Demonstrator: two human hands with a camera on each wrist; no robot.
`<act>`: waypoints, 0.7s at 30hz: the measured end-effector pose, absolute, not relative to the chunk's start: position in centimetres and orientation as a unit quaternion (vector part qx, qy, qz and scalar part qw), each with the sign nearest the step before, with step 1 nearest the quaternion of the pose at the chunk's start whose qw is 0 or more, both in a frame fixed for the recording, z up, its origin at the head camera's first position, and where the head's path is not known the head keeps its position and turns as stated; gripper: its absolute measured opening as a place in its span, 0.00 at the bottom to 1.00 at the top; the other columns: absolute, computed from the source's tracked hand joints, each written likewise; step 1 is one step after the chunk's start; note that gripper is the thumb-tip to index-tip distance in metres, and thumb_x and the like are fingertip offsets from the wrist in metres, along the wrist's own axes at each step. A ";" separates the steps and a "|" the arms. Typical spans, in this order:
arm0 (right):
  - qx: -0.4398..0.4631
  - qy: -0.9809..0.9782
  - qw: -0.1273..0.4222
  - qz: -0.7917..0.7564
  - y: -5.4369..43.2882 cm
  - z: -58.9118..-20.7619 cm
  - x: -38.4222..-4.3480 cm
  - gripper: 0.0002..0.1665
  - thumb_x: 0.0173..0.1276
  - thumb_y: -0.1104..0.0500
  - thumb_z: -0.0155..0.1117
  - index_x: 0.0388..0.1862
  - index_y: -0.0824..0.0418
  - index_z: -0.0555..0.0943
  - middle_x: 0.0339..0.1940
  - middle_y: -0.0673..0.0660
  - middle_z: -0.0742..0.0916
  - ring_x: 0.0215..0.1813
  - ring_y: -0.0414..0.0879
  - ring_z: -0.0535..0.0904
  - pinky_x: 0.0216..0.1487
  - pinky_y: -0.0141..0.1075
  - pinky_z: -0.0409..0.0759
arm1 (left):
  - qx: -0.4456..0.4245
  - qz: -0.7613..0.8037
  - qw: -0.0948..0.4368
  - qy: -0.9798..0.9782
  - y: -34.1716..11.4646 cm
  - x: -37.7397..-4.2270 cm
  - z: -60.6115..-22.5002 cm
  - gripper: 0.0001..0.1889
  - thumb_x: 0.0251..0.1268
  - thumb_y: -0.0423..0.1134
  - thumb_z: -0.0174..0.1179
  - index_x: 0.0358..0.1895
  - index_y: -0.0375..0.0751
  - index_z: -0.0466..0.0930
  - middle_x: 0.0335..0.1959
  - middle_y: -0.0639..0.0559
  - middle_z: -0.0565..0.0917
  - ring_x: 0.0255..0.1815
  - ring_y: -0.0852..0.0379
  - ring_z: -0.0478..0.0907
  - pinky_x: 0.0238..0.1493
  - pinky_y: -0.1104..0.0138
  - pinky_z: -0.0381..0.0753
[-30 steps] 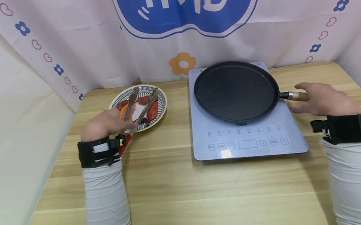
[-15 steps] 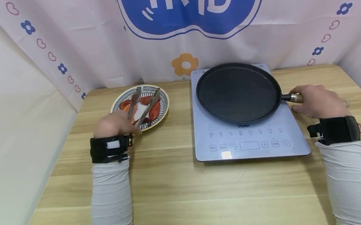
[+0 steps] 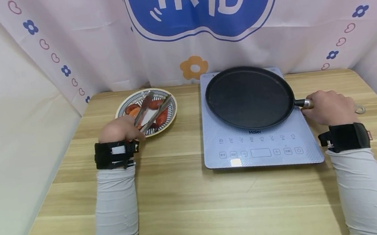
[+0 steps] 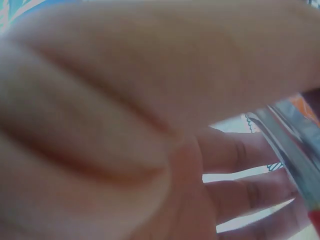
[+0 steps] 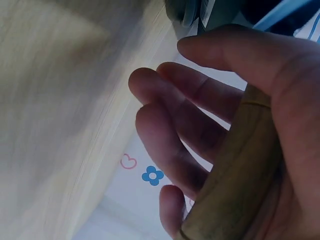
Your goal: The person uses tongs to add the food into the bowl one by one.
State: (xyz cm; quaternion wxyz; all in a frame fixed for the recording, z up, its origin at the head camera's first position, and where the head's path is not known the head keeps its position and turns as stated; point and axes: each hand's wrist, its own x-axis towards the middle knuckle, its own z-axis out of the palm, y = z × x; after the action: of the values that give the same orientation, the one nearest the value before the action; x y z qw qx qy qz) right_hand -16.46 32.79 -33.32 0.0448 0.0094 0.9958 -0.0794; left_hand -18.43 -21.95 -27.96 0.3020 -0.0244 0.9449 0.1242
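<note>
1. The left hand [image 3: 116, 130] grips metal tongs [image 3: 156, 113], their parted tips extending over a patterned plate [image 3: 174, 113] that holds red food pieces [image 3: 162, 117]
2. The right hand [image 3: 333, 108] curls around the wooden handle [image 5: 240, 165] of a black crepe pan [image 3: 250, 97]
3. The crepe pan sits flat on a Haier induction cooktop [image 3: 213, 149], well apart from the patterned plate on the wood-grain table [image 3: 199, 213]
</note>
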 end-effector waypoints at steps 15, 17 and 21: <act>0.012 0.997 0.041 -0.071 32.8 -33.6 -16.6 0.19 0.70 0.51 0.69 0.49 0.65 0.86 0.34 0.67 0.88 0.35 0.65 0.80 0.32 0.60 0.74 | -0.022 0.097 0.291 0.951 -22.2 -18.5 -27.8 0.14 0.68 0.34 0.61 0.52 0.28 0.76 0.44 0.38 0.81 0.41 0.46 0.78 0.42 0.58 0.80; 0.012 0.997 0.041 -0.070 32.8 -33.5 -16.6 0.22 0.70 0.52 0.69 0.53 0.66 0.86 0.40 0.71 0.89 0.37 0.67 0.82 0.33 0.62 0.75 | -0.021 0.098 0.291 0.952 -22.5 -18.4 -27.8 0.14 0.68 0.34 0.59 0.52 0.28 0.75 0.45 0.36 0.80 0.41 0.45 0.78 0.42 0.57 0.81; 0.010 0.997 0.043 -0.069 32.7 -33.6 -16.6 0.25 0.69 0.51 0.70 0.58 0.67 0.84 0.47 0.75 0.88 0.39 0.69 0.83 0.34 0.63 0.76 | -0.017 0.115 0.284 0.952 -23.2 -18.1 -27.7 0.18 0.70 0.34 0.56 0.57 0.25 0.69 0.48 0.32 0.79 0.43 0.43 0.78 0.44 0.56 0.82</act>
State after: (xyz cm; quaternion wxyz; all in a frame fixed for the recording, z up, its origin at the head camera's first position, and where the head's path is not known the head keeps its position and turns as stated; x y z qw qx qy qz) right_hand -16.57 32.75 -33.58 0.0432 0.0103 0.9966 -0.0688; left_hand -18.11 -23.19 -27.66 0.2840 -0.0169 0.9517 0.1152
